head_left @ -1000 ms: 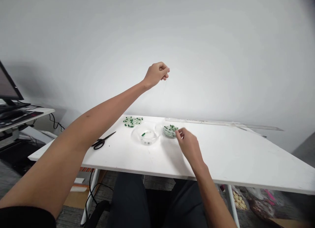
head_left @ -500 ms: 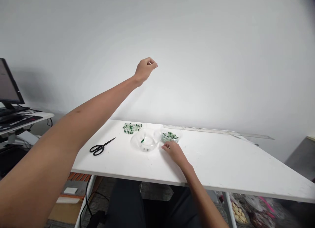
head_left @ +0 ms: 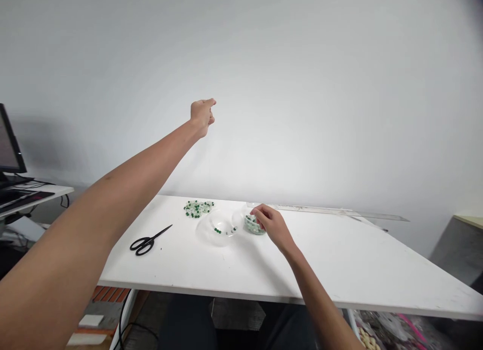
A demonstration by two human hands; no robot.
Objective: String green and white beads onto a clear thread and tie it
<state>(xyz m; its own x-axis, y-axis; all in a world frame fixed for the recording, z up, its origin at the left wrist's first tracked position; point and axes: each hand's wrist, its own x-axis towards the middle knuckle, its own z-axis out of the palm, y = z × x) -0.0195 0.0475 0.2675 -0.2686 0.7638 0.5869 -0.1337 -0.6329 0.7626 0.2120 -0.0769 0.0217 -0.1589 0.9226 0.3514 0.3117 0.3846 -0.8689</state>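
High against the wall, my left hand (head_left: 203, 116) has its fingers drawn together; anything in them is too fine to see. My right hand (head_left: 274, 228) is at the small clear bowl of green and white beads (head_left: 253, 229), with its fingertips closed above the rim. What they pinch, if anything, I cannot make out. Just left of that bowl stands a wider clear plastic bowl (head_left: 222, 240), holding a few dark green and grey-green beads. Behind it lies a flat heap of green and pale beads (head_left: 196, 209).
Black scissors (head_left: 145, 244) lie at the left of the white table (head_left: 324, 259), blades pointing away to the right. A long clear strip (head_left: 320, 210) runs along the back edge by the wall. On the far left a monitor (head_left: 9, 143) stands on another desk.
My right hand has risen from the near side of the bead bowl to over its rim. My left hand has shifted left and turned at the wrist. The view has tilted slightly.
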